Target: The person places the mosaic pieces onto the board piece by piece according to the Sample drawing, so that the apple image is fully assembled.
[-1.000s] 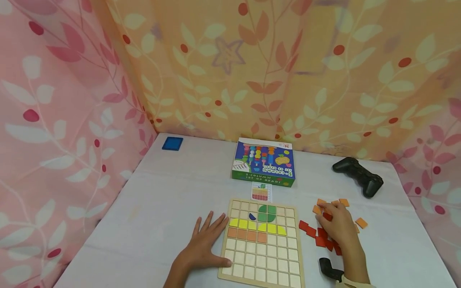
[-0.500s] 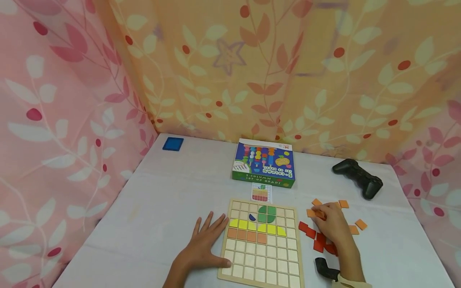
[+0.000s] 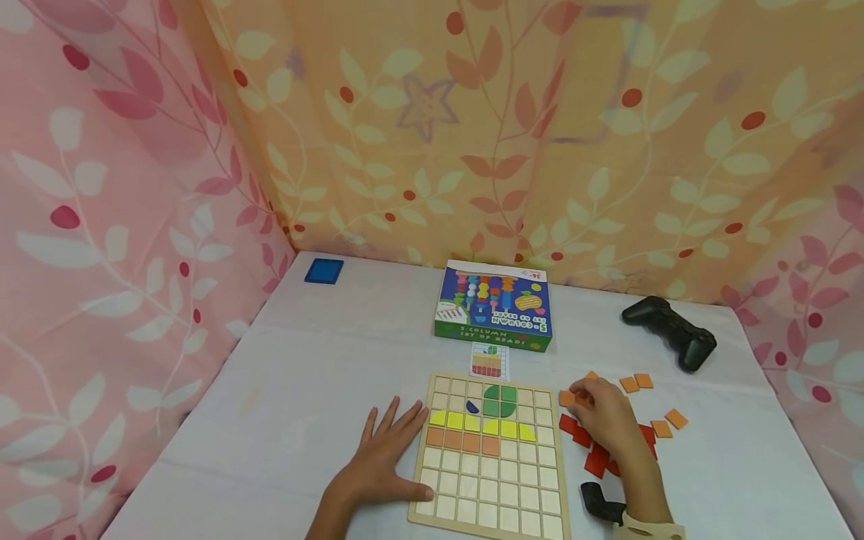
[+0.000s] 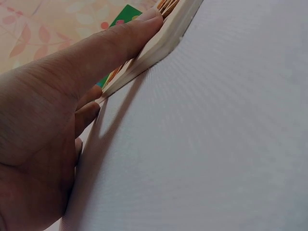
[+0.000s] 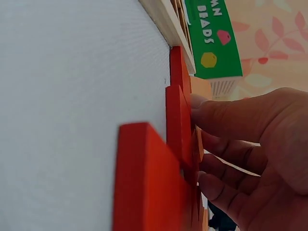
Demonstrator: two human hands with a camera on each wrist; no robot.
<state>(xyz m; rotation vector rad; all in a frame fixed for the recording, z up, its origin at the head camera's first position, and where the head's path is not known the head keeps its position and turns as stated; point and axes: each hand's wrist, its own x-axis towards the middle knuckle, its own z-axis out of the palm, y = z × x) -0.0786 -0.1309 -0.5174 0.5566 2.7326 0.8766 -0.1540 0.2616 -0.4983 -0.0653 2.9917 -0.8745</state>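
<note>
A wooden grid board [image 3: 478, 491] lies on the table, with yellow tiles [image 3: 455, 420], brownish-orange tiles [image 3: 454, 439], green rounded pieces [image 3: 500, 401] and a dark blue piece [image 3: 472, 406] in its cells. My left hand [image 3: 378, 465] is spread at the board's left edge; in the left wrist view its thumb [image 4: 130, 36] lies over the rim. Right of the board, my right hand [image 3: 610, 420] has its fingers curled round an orange square tile [image 5: 200, 144]. Another orange tile [image 3: 566, 398] lies just beyond its fingertips, at the board's right edge. Red tiles [image 3: 597, 460] lie beneath and beside this hand.
Loose orange tiles [image 3: 661, 429] lie right of the right hand. A small pattern card [image 3: 490, 361] sits between the board and a bead-set box [image 3: 493, 306]. A black game controller [image 3: 670, 332] is at the back right, and a blue square [image 3: 324, 271] at the back left.
My right hand has moved left, toward the board, with orange tiles shifting along at its fingertips. More red and orange tiles show behind it. The left hand stays put.
</note>
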